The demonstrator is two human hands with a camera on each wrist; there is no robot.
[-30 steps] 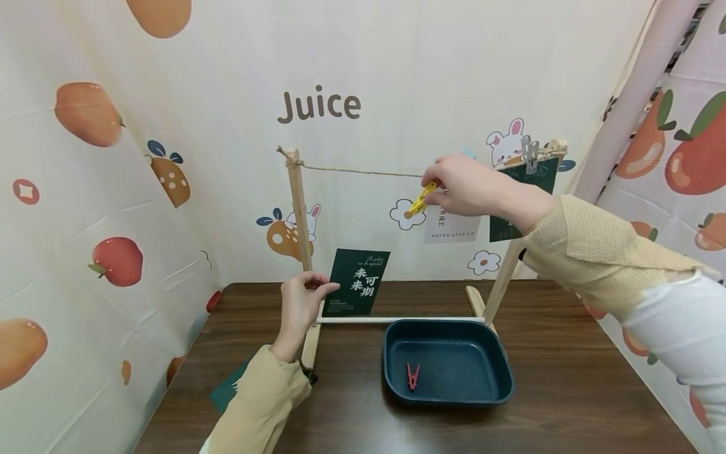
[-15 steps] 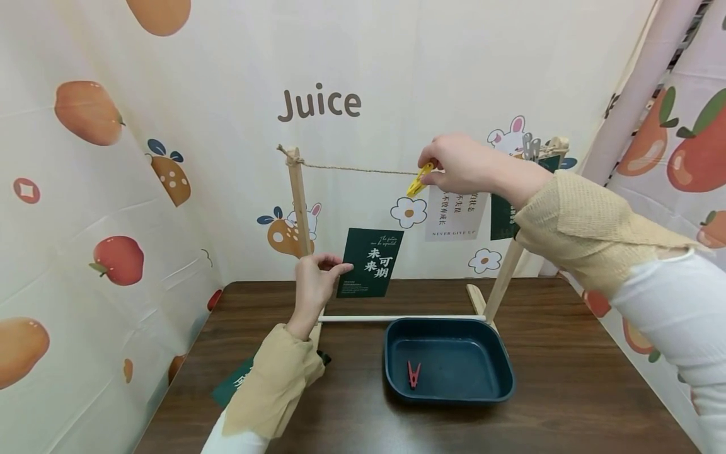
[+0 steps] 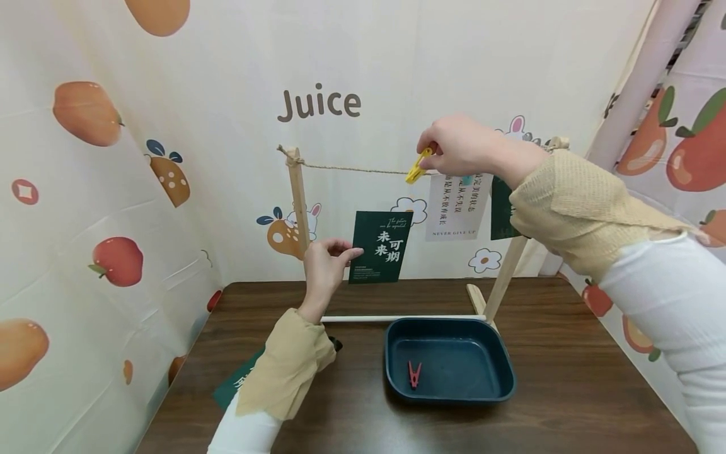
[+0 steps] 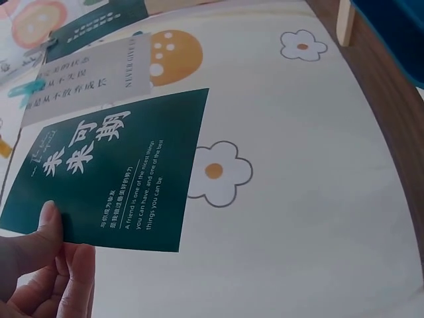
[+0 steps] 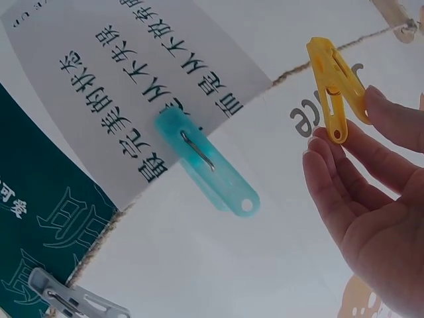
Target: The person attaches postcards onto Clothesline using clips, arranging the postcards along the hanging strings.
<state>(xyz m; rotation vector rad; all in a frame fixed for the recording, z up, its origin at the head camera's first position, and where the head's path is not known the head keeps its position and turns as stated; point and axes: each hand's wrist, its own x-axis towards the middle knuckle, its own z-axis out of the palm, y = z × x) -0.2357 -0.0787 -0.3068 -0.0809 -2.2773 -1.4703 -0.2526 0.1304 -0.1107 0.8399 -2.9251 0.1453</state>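
Observation:
My left hand [image 3: 326,268] pinches a dark green card [image 3: 381,247] by its left edge, below the twine [image 3: 357,169]. In the left wrist view, the thumb lies on the face of the green card [image 4: 126,172]. My right hand [image 3: 462,146] holds a yellow clothespin [image 3: 419,166] between thumb and fingers, in front of the twine. A pale printed card [image 3: 458,208] hangs from the twine by a teal clothespin [image 5: 205,162], seen in the right wrist view. Farther along, a second green card [image 5: 46,212] hangs with a grey clothespin [image 5: 73,298].
A dark blue tray [image 3: 450,397] with a red clothespin [image 3: 414,374] stands on the brown table [image 3: 454,432]. Another green card [image 3: 232,383] lies at the left, partly behind my left sleeve. Wooden posts [image 3: 298,202] hold up the twine.
My left hand has raised the green card and moved it to the right, nearer the twine. My right hand has risen slightly with the yellow clothespin, up to the twine's height.

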